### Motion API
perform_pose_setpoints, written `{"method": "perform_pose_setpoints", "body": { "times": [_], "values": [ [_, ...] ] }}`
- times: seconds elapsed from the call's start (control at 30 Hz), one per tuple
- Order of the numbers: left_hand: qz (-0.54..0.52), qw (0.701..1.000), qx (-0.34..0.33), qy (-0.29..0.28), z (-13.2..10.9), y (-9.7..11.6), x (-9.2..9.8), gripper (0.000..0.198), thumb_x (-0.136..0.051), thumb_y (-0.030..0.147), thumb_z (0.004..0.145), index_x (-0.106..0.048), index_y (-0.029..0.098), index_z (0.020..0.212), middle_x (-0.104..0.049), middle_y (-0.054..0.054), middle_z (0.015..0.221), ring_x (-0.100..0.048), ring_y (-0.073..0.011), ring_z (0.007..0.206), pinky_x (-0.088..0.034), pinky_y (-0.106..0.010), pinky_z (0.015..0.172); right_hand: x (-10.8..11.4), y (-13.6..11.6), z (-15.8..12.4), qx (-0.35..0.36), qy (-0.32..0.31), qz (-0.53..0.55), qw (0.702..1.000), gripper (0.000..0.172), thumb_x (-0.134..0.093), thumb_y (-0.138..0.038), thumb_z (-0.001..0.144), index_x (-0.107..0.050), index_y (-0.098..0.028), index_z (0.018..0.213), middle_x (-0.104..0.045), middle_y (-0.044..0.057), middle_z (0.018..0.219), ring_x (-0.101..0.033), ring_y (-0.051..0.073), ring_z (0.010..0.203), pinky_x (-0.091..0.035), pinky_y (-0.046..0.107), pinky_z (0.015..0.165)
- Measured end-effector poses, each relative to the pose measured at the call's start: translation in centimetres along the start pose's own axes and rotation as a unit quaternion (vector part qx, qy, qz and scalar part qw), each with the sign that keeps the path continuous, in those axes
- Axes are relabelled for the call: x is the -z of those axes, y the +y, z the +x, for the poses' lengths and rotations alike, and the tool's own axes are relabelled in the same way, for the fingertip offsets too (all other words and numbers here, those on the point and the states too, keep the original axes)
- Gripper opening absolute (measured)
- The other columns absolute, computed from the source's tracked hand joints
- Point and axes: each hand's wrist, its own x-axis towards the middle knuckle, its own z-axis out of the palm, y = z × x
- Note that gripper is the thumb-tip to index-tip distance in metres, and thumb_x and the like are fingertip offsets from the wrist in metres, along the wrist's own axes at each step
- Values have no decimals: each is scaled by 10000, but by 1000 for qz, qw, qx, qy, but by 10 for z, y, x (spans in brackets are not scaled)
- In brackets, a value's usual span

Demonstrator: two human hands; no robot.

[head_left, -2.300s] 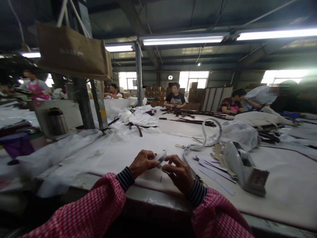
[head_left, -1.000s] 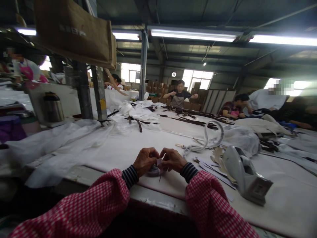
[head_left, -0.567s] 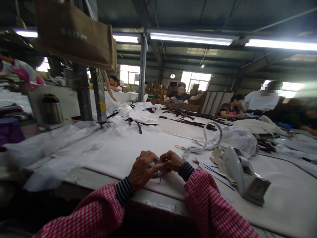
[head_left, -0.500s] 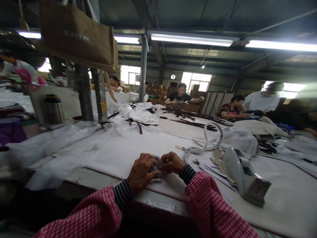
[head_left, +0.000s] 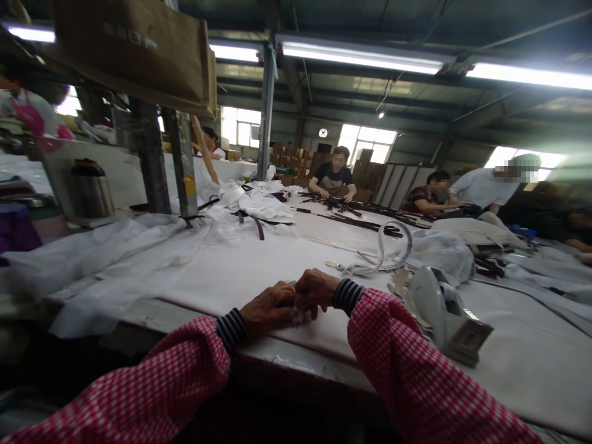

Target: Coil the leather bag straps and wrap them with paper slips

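My left hand (head_left: 271, 309) rests low over the white table near its front edge, fingers curled round a small grey, plastic-looking wrapped piece (head_left: 301, 316) that is mostly hidden. Pressed up against it, my right hand (head_left: 317, 291) is closed in a pinch; what sits between its fingers does not show. Beyond the right hand lies a pale wrapped strap (head_left: 382, 246) bent into a loop, with a gold-coloured clasp (head_left: 332, 265) at its end. To the right of my right forearm stands a grey tape dispenser (head_left: 439, 311).
White sheeting (head_left: 111, 259) drapes over the table's left side. Dark straps (head_left: 351, 222) lie across the far part, and a bunched clear plastic bag (head_left: 441, 250) sits behind the dispenser. A brown bag (head_left: 134, 55) hangs at upper left near metal posts. Co-workers sit and stand around.
My right hand has turned over and closed in on the left, covering more of the grey piece. The view has shifted slightly. Across the table, a co-worker's outstretched arm has come down to the straps.
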Motion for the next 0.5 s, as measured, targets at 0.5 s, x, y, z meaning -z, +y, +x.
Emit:
{"method": "perform_pose_setpoints", "body": {
  "times": [0.5],
  "values": [
    [40,999,-22,25,-2,-14,-16,174,-562,304,893,-675,195,818,-651,-50,867,-563,-231,909,-400,-369,931,-61,7,-28,102,218,-371,897,172,-525,-155,930,-645,-193,1047,-710,65,971,-637,163,727,-384,265,598]
  ]
}}
